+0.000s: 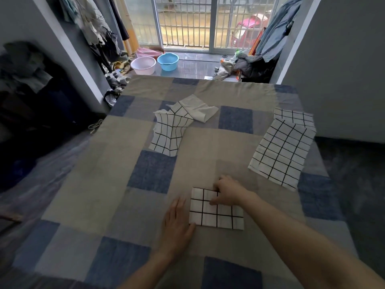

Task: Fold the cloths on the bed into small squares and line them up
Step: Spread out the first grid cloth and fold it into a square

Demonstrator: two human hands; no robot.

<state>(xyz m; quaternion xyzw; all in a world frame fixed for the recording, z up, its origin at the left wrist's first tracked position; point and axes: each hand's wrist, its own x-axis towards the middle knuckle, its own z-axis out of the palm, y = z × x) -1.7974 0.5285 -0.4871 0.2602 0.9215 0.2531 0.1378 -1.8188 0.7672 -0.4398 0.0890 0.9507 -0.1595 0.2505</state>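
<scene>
A folded white cloth with a black grid (212, 215) lies near the front of the bed (104, 184). My left hand (177, 224) lies flat on the bedcover beside the cloth's left edge, its thumb touching the cloth's lower left corner. My right hand (227, 191) rests on the cloth's upper right part with fingers curled down onto it. A crumpled grid cloth (171, 132) and a plain pale cloth (200, 109) lie in a heap at the middle. Two flat grid cloths overlap at the right, a large one (283, 151) over a smaller one (293, 115).
The bedcover is a patchwork of blue and beige squares. Beyond the foot of the bed stand a pink basin (143, 65) and a blue basin (168, 61) on the floor. Clothes hang at the left wall and pile up at the right of the barred window.
</scene>
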